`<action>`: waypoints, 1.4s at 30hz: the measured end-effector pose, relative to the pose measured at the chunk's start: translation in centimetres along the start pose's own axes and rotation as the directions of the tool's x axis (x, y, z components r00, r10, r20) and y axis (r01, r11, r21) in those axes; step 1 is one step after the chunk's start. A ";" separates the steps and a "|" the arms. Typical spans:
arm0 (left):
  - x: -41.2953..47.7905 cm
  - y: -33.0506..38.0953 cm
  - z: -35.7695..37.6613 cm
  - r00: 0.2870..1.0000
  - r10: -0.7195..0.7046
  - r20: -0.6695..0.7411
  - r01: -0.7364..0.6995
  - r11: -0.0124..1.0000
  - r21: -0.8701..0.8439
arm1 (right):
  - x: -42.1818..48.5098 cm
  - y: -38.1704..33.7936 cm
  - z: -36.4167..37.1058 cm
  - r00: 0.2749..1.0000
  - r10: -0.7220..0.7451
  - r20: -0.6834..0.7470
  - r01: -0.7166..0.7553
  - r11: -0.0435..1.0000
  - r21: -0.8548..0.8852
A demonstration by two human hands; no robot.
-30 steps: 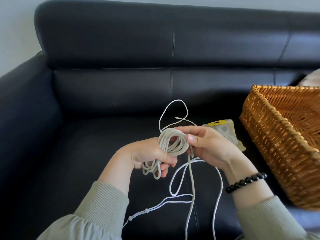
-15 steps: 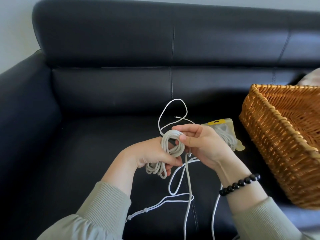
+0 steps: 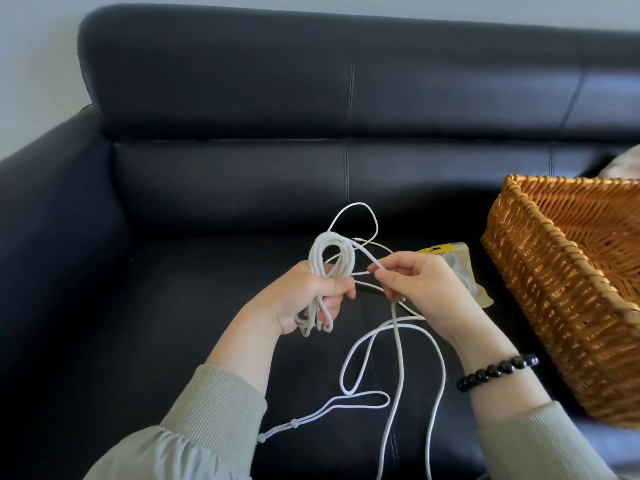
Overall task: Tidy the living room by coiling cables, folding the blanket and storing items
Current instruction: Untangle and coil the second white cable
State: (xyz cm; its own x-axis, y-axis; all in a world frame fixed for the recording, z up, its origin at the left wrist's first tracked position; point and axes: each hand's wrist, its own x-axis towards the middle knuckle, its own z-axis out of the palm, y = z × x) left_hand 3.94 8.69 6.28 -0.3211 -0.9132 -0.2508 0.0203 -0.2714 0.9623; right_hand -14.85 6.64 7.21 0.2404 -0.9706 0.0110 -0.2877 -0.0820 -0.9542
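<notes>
A white braided cable is partly wound into a coil that my left hand grips around its middle, loops sticking out above and below the fist. My right hand pinches the free strand just right of the coil. The loose cable hangs from that hand and trails in loops over the black sofa seat. A thinner white cable arcs on the seat behind the coil.
A woven wicker basket sits on the seat at the right. A clear plastic pouch with a yellow top lies between my right hand and the basket. A pale fabric corner shows behind the basket.
My right hand has pulled away from the coil to the right, drawing the strand out. The coil in my left hand has tilted more upright.
</notes>
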 end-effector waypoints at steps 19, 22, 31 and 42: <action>0.8 0.5 1.5 0.868 0.043 -0.494 -0.263 0.884 -0.386 | -1.2 -0.7 3.9 0.970 -0.190 0.153 0.244 0.717 -0.654; 0.8 0.9 1.4 0.876 -0.020 -0.482 -0.303 0.755 -0.582 | -1.3 -0.5 4.0 0.976 -0.143 0.164 0.217 0.696 -0.684; 0.2 1.9 -0.2 0.732 -0.159 -0.662 -0.497 0.539 -0.680 | -1.5 0.0 3.6 0.935 -0.045 0.352 0.307 0.598 -0.740; 0.4 1.3 -0.7 0.440 -0.129 -0.889 -0.437 0.834 -0.337 | -1.1 0.8 4.1 0.821 -0.571 0.016 0.425 0.592 -0.685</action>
State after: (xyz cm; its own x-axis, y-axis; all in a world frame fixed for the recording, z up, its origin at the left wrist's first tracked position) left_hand 4.50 7.74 7.40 0.6978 -0.6367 -0.3280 0.4761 0.0702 0.8766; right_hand -11.53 8.61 5.24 0.3766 -0.7463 0.5488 -0.7034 -0.6159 -0.3549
